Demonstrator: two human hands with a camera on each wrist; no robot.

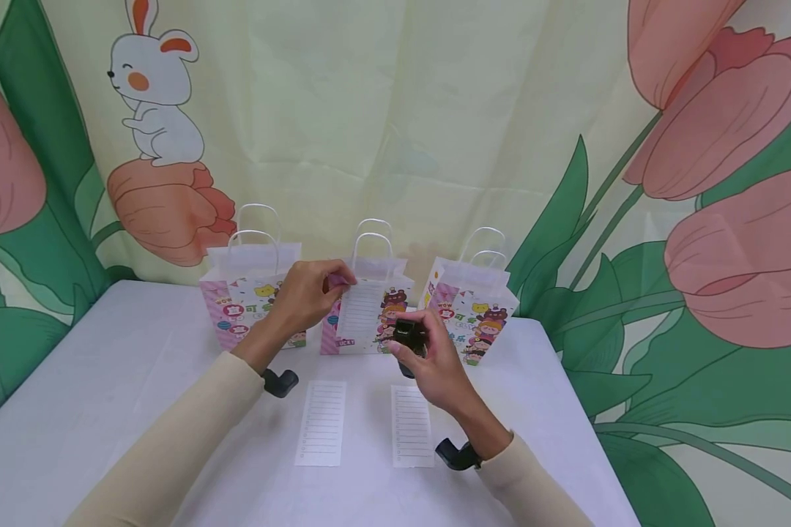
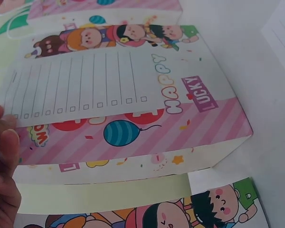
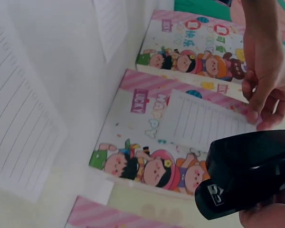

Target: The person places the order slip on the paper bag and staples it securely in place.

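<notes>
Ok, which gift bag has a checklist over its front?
The middle gift bag: the left hand holds a lined checklist over its front, while the left bag and right bag have none.

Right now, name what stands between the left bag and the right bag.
The middle bag, with a slip over its front, pinched by the left hand. The head view shows it between the left bag and right bag.

Between your left fingers (image 2: 8, 151), the white slip (image 2: 85, 90) carries thin dark rules and a row of small boxes; beyond them, the bag (image 1: 330, 338) is white with pink diagonal stripes, a teal balloon (image 2: 119, 133) and multicoloured cartoon figures (image 2: 130, 35). Within your right fingers (image 1: 428, 319), the stapler (image 3: 247, 164) is black.
</notes>
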